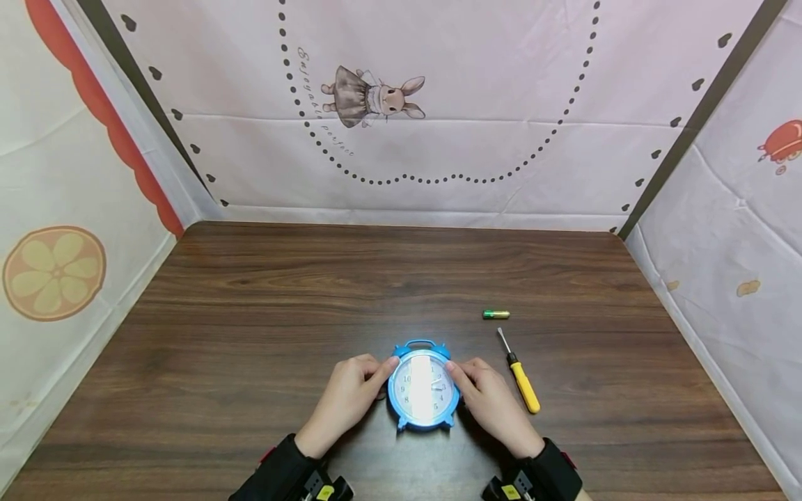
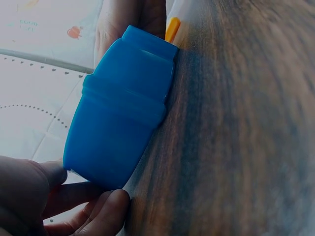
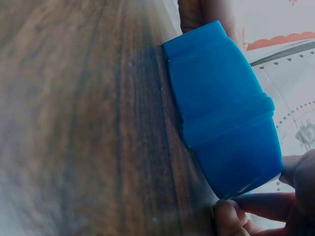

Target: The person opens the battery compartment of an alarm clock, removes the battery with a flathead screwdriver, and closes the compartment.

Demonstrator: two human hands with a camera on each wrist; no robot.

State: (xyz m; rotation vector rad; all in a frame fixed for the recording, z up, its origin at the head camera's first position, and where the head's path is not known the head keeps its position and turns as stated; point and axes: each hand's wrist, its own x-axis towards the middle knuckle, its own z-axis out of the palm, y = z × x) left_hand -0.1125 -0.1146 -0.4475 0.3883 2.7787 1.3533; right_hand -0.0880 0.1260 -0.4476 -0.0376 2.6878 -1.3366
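Observation:
A blue alarm clock [image 1: 406, 390] with a white dial is at the near middle of the wooden table [image 1: 263, 313], its face toward the head camera and glare across the dial. My left hand [image 1: 352, 390] grips its left edge, thumb at the rim by the upper left. On the opposite edge my right hand [image 1: 491, 398] grips it the same way, thumb on the rim. Both wrist views show the clock's blue underside [image 2: 118, 113] close up, with fingertips [image 3: 229, 216] at its far end. The clock's back is hidden.
Right of the clock lies a screwdriver [image 1: 525, 387] with a yellow and black handle, its tip pointing away. Just beyond it is a green and gold battery [image 1: 496, 314]. White printed cloth [image 1: 438, 153] walls the table at the back and both sides.

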